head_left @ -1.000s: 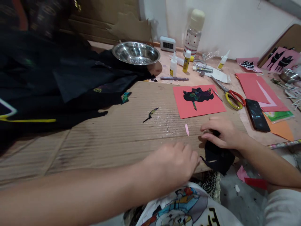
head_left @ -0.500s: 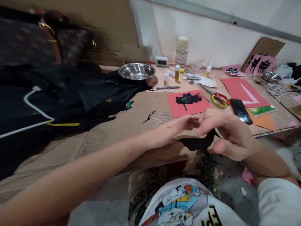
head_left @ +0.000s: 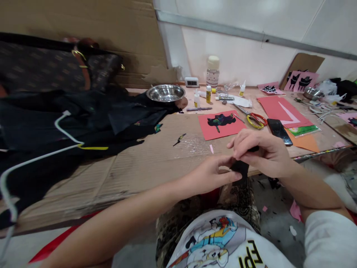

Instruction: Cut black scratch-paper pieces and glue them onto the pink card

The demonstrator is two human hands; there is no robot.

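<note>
Holding black piece (head_left: 242, 170) at near edge of cardboard-covered surface (head_left: 139, 163). Person's left hand (head_left: 212, 173) and right hand (head_left: 262, 152): fingers clamped on it. Light, close-set pinches likely best; thin-looking material could crease or tear.

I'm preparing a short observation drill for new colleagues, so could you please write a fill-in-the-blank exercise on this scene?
1. The left hand and right hand hold a scrap coloured ____.
2. The scissors have one yellow handle and one ____ handle.
3. In the picture, the phone lies to the ____ of the scissors.
4. The metal bowl sits to the ____ of the white clock.

Missing words: black; red; right; left.
</note>
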